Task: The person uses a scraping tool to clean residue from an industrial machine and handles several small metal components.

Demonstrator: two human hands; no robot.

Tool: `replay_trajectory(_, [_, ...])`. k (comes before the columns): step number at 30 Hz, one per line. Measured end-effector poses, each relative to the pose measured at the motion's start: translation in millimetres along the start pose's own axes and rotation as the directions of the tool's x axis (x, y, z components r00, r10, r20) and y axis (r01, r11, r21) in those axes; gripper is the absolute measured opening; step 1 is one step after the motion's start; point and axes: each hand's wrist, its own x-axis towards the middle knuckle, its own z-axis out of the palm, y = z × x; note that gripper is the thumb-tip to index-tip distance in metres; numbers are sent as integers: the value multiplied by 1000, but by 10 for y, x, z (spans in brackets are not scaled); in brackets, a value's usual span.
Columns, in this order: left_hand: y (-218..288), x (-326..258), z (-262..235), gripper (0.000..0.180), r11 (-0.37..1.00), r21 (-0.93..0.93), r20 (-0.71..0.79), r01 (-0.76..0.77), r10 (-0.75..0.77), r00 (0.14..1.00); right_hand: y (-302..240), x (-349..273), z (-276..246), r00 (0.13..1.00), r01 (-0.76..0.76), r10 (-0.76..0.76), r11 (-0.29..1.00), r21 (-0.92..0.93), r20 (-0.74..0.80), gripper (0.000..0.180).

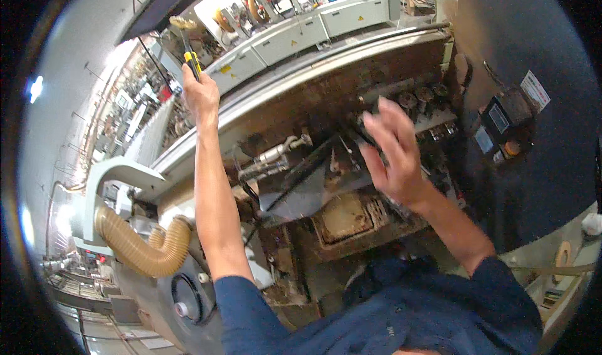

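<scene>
My left hand (202, 95) is raised at the upper left, its arm stretched out straight. Its fingers are wrapped round the yellow-and-black handle of a slim tool (191, 59) pointing up and away. A ragged tan lump (182, 23) shows at the tool's far end; whether it is stuck there or lies behind cannot be made out. Slightly smeared by motion, my right hand (395, 154) hovers over the grimy open machine bay (301, 114) with its fingers apart and nothing seen in them. Beneath and beside it are dark metal parts and a grey metal plate (298, 195).
A tan corrugated hose (147, 255) curves at the lower left. The bay's pale front rail (301, 73) runs diagonally behind my left arm. A dusty tray (343, 218) sits below the plate. On the dark panel at right is a small box (501, 117). Light-grey machine cabinets (291, 38) stand beyond.
</scene>
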Motion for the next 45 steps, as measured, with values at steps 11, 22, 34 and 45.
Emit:
replay_trajectory(11, [-1822, 653, 692, 36, 927, 319, 459, 198, -334, 823, -217, -1669, -401, 738, -581, 576, 807, -103, 352, 34])
replay_trajectory(22, [-75, -2103, -1173, 19, 652, -444, 282, 614, -549, 787, -205, -1915, -277, 565, -730, 618, 684, -19, 547, 17])
replay_trajectory(34, [1411, -4711, -1819, 32, 76, 157, 754, 985, -653, -70, 58, -2395, 125, 389, -566, 344, 821, -73, 854, 11])
replay_trajectory(45, [1242, -4913, -1945, 35, -46, 39, 720, 998, -691, -60, 316, -2421, 1093, 70, 93, -29, 995, 23, 997, 9])
